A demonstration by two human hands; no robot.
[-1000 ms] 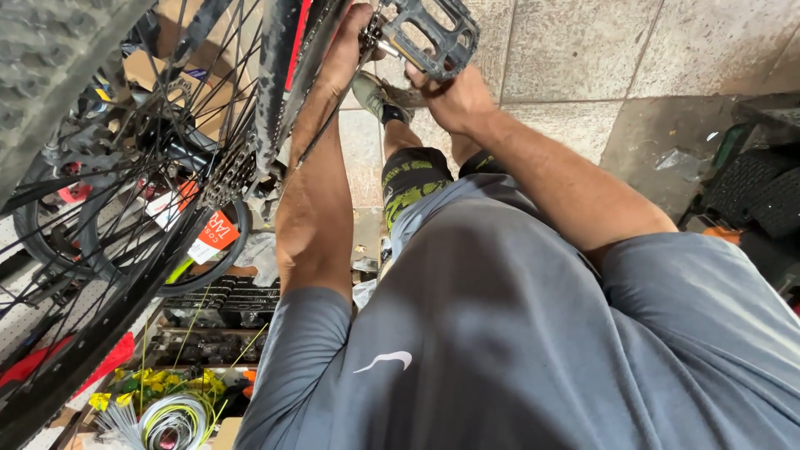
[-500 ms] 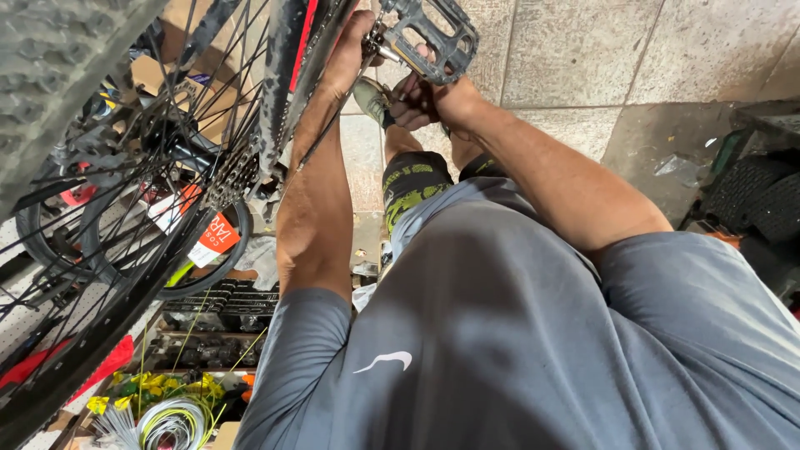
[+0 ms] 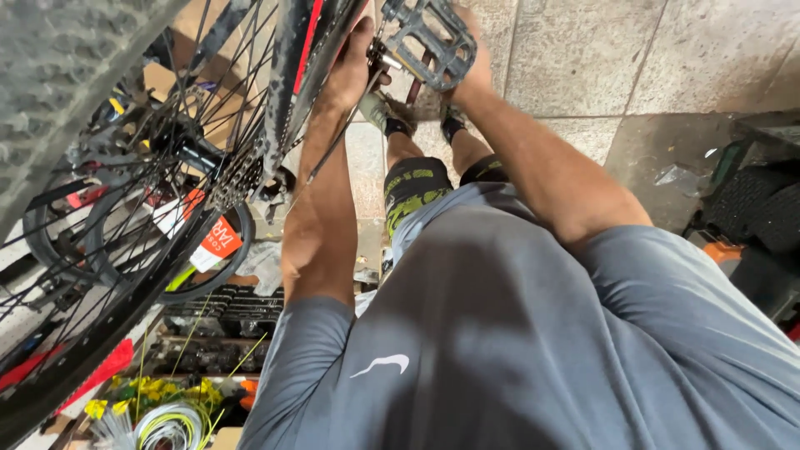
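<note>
A bicycle stands close in front of me, its black and red frame [image 3: 292,75] rising at the top centre. My left hand [image 3: 354,62] is wrapped around the frame next to the crank. A grey metal platform pedal [image 3: 429,42] sits at the top. My right hand [image 3: 477,71] is pressed against the pedal's right side, fingers curled behind it and partly hidden. Both forearms reach away from my grey shirt [image 3: 500,333].
The rear wheel [image 3: 108,275] with spokes and cassette [image 3: 237,179] fills the left side. An orange tag [image 3: 218,237] hangs there. Coiled cables and yellow ties [image 3: 162,417] lie bottom left. Black tyres [image 3: 762,217] lie right. My shoes [image 3: 392,112] stand on the tiled floor [image 3: 600,58].
My right hand has risen from just below the pedal up to its side. My left hand stays on the frame.
</note>
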